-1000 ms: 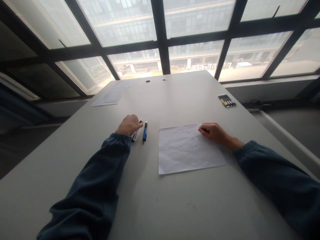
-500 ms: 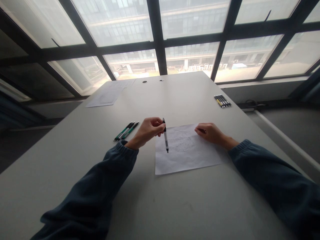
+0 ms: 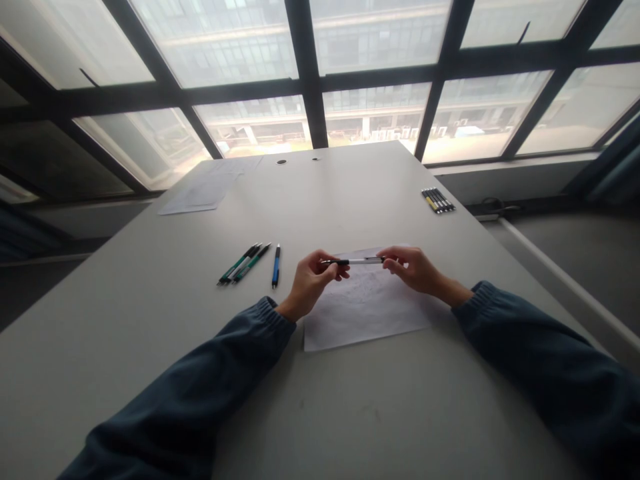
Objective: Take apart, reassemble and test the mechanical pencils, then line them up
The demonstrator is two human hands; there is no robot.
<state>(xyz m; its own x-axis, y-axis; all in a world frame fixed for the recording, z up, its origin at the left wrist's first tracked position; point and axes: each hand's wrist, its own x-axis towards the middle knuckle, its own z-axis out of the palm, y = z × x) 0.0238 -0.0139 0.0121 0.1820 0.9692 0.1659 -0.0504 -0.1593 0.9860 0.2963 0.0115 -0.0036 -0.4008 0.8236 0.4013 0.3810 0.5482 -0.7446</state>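
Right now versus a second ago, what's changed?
The left hand carried a slim white-and-black pen rightward from beside the blue-and-black pen; it's now held level above the white paper sheet, the right hand having taken its other end. Unmoved: blue-and-black pen, white paper sheet, row of black, white and yellow pens.

Room lies beyond the held pen (image 3: 365,261); the blue pen (image 3: 276,268) blocks leftward.

Beyond the white table (image 3: 345,200), dark-framed windows (image 3: 377,110) look out on a pale building (image 3: 235,53). Loose papers (image 3: 195,192) lie at the table's far left corner; a round hole (image 3: 281,162) sits near its far edge. A blue curtain (image 3: 613,177) hangs at right, near a dark cable (image 3: 493,203).
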